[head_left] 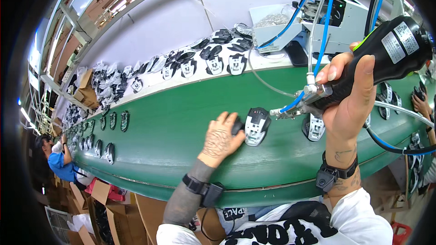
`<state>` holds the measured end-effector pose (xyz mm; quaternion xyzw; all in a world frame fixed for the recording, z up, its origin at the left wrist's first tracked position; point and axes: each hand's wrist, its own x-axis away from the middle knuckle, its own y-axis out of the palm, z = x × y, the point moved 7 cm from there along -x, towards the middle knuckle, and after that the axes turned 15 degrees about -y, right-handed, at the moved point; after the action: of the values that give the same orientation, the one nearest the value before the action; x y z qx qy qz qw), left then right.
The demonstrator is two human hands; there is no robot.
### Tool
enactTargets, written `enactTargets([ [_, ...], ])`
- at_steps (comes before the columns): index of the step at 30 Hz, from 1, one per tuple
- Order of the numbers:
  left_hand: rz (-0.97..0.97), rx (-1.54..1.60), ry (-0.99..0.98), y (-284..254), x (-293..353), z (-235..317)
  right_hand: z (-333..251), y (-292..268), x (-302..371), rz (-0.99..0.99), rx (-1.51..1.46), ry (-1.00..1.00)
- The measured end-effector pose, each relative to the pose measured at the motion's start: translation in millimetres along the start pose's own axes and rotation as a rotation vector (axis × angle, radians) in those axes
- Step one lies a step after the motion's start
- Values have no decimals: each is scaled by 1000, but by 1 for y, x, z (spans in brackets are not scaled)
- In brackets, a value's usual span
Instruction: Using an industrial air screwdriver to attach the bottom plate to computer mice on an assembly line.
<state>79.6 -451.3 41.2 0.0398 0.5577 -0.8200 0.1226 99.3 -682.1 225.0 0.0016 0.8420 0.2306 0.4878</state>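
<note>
My right hand (352,86) is wrapped round a black power screwdriver (386,56), raised above the green belt (195,95). Its metal nose, fitted with hose connectors, points left toward a white and black computer mouse shell (257,127) on the belt. My left hand (220,139) rests just left of that shell, fingers curled over a dark curved mouse part (237,126), most of which the hand hides. Partly behind the screwdriver and my right wrist lies another white mouse shell (313,128).
Along the back ledge stand several mouse shells (214,65) and bagged parts. A white screw-feeding machine (352,20) stands at back right, with blue hoses (328,18) hanging in front. Green circuit boards (124,121) lie left. Co-workers sit at both ends; cardboard boxes (119,220) stand below.
</note>
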Motion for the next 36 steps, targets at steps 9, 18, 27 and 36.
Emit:
enactTargets([
  [9,-657,2063,-662,47,3,44,-10,-15,-7,121,-22,-41],
  [18,-787,2098,-542,44,28,60,-4,-5,4,80,-19,-39],
  [27,-829,2071,-554,38,34,69,-2,1,9,117,-171,-14],
  [36,-862,2151,-473,33,33,73,-4,4,8,60,-144,-5],
])
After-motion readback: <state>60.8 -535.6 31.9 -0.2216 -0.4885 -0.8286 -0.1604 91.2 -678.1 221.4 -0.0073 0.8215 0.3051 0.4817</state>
